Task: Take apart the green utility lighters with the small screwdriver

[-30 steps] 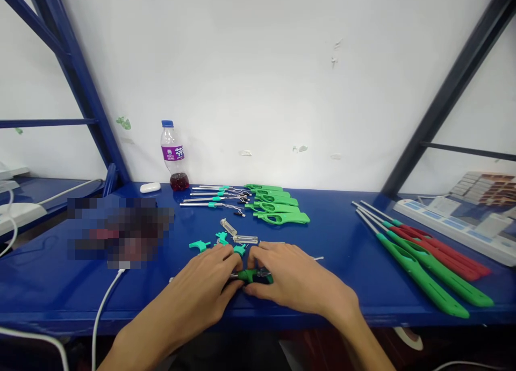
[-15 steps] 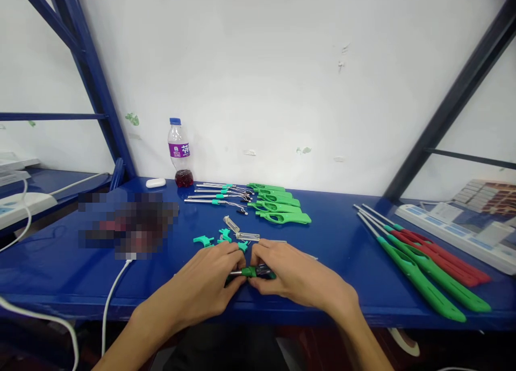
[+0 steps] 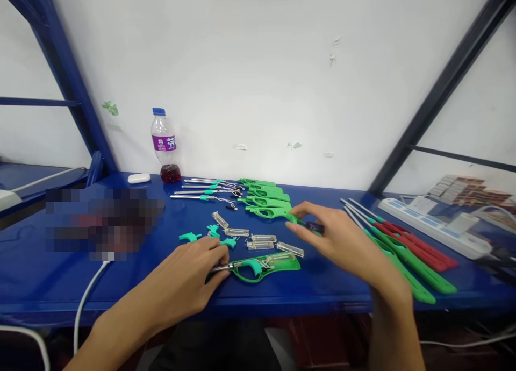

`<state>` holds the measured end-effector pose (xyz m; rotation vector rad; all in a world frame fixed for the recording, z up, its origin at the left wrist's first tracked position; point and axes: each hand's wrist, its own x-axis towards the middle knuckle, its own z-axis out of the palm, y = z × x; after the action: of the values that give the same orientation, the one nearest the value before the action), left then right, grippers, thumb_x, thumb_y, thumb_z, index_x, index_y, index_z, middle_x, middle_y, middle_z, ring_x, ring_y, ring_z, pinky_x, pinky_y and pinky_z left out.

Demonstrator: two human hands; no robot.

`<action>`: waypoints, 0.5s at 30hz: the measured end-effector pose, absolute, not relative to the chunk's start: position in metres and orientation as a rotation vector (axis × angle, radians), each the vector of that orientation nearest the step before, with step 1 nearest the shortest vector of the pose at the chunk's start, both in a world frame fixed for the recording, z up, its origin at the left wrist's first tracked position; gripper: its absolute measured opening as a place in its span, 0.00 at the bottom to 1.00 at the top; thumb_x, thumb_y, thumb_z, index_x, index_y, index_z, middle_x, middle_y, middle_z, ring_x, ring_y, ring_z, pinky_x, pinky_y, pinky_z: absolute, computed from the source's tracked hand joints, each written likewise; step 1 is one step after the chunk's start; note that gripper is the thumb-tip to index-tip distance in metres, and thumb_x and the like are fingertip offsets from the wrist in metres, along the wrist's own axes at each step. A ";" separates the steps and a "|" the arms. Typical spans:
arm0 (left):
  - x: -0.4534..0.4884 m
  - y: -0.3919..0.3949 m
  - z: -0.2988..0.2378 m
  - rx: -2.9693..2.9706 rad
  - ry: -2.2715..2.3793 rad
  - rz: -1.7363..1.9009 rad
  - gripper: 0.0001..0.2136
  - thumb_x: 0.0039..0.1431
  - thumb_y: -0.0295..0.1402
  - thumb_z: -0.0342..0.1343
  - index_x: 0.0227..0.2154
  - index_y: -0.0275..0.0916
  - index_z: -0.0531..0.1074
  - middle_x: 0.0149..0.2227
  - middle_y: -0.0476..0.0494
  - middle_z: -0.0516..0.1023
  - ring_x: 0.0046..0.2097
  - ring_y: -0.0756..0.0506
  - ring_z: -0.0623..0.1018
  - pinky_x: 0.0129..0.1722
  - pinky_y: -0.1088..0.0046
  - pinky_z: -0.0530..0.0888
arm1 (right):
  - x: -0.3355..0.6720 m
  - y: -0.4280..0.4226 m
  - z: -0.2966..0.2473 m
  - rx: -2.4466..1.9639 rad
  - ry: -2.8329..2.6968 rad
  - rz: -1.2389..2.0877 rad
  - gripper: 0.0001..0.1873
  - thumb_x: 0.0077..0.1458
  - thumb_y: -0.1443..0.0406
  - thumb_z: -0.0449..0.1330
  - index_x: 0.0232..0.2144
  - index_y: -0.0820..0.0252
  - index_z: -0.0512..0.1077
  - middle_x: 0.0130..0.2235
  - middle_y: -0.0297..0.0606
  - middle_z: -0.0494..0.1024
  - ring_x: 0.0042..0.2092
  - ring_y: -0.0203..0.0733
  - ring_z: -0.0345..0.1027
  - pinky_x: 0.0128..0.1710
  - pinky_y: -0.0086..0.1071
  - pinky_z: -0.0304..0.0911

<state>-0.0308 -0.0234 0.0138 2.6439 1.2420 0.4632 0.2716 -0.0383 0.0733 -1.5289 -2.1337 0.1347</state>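
My left hand is closed on the metal tube of an opened utility lighter near the table's front edge. Its green half casing lies inside up, with a teal trigger and a clear fuel tank seated in it. My right hand is raised at the right, thumb and fingers pinching a green casing piece with a dark part, mostly hidden by the hand. Several clear fuel tanks lie just behind the lighter. Loose teal triggers lie beyond my left hand.
Green casing halves and metal tubes with wires lie in rows at the back. Green and red lighters lie at the right beside a white power strip. A drink bottle stands by the wall.
My right hand has moved right and up, away from my left, taking the green piece with it. The lighter's inside and more fuel tanks now show. The view has shifted slightly.
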 end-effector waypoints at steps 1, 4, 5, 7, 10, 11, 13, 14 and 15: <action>-0.031 -0.023 0.012 2.660 1.244 0.473 0.06 0.69 0.34 0.54 0.35 0.45 0.73 0.39 0.47 0.77 0.38 0.42 0.78 0.36 0.67 0.68 | 0.281 -0.032 0.069 -1.594 -2.147 0.130 0.16 0.68 0.52 0.57 0.47 0.55 0.77 0.49 0.40 0.84 0.48 0.51 0.79 0.47 0.40 0.68; -0.027 -0.025 0.008 2.705 1.241 0.527 0.06 0.70 0.35 0.53 0.42 0.46 0.75 0.42 0.44 0.79 0.45 0.38 0.79 0.42 0.63 0.71 | 0.306 -0.009 0.053 -1.752 -2.170 0.186 0.16 0.67 0.54 0.59 0.47 0.58 0.78 0.49 0.44 0.85 0.52 0.54 0.78 0.51 0.42 0.68; -0.024 -0.026 0.008 2.708 1.226 0.550 0.07 0.71 0.35 0.52 0.44 0.46 0.75 0.44 0.44 0.79 0.47 0.37 0.78 0.46 0.61 0.72 | 0.312 -0.001 0.047 -1.798 -2.174 0.219 0.16 0.67 0.55 0.60 0.47 0.59 0.78 0.49 0.45 0.85 0.52 0.53 0.78 0.52 0.42 0.67; -0.014 -0.028 0.007 2.701 1.190 0.594 0.10 0.73 0.32 0.47 0.43 0.45 0.75 0.45 0.43 0.79 0.49 0.38 0.77 0.54 0.56 0.71 | 0.320 0.010 0.038 -1.837 -2.180 0.261 0.16 0.65 0.56 0.62 0.48 0.60 0.79 0.49 0.46 0.85 0.52 0.53 0.78 0.53 0.41 0.67; 0.001 -0.030 0.002 2.691 1.193 0.642 0.12 0.73 0.29 0.44 0.41 0.42 0.73 0.44 0.42 0.77 0.46 0.39 0.76 0.58 0.51 0.70 | 0.320 0.014 0.036 -1.843 -2.143 0.227 0.17 0.64 0.56 0.63 0.49 0.61 0.78 0.51 0.48 0.83 0.54 0.53 0.77 0.53 0.41 0.66; 0.005 -0.030 0.000 2.687 1.205 0.653 0.10 0.73 0.29 0.45 0.41 0.42 0.73 0.45 0.42 0.76 0.45 0.39 0.76 0.57 0.50 0.70 | 0.317 0.011 0.038 -1.831 -2.129 0.218 0.17 0.64 0.56 0.63 0.49 0.60 0.78 0.51 0.47 0.83 0.53 0.53 0.77 0.52 0.41 0.66; 0.010 -0.029 -0.004 2.670 1.221 0.662 0.09 0.73 0.29 0.46 0.40 0.42 0.73 0.44 0.43 0.76 0.45 0.39 0.75 0.55 0.51 0.72 | 0.309 0.001 0.046 -1.783 -2.133 0.271 0.14 0.63 0.55 0.64 0.47 0.56 0.78 0.48 0.41 0.84 0.48 0.50 0.78 0.47 0.39 0.66; 0.011 -0.029 -0.006 2.663 1.220 0.664 0.10 0.73 0.29 0.46 0.40 0.42 0.72 0.44 0.43 0.76 0.45 0.40 0.75 0.54 0.52 0.72 | 0.304 -0.005 0.050 -1.745 -2.157 0.338 0.13 0.62 0.56 0.65 0.45 0.54 0.79 0.45 0.38 0.84 0.45 0.48 0.78 0.43 0.37 0.66; 0.011 -0.029 -0.007 2.659 1.216 0.668 0.11 0.74 0.29 0.45 0.39 0.42 0.72 0.43 0.43 0.76 0.44 0.40 0.75 0.52 0.54 0.73 | 0.298 -0.011 0.054 -1.705 -2.199 0.422 0.11 0.61 0.56 0.66 0.44 0.52 0.79 0.42 0.35 0.84 0.41 0.46 0.78 0.40 0.36 0.65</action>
<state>0.0109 -0.0289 -0.0070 2.6594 1.2162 0.6682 0.2982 -0.0114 0.0543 -1.7054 -2.1991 0.4215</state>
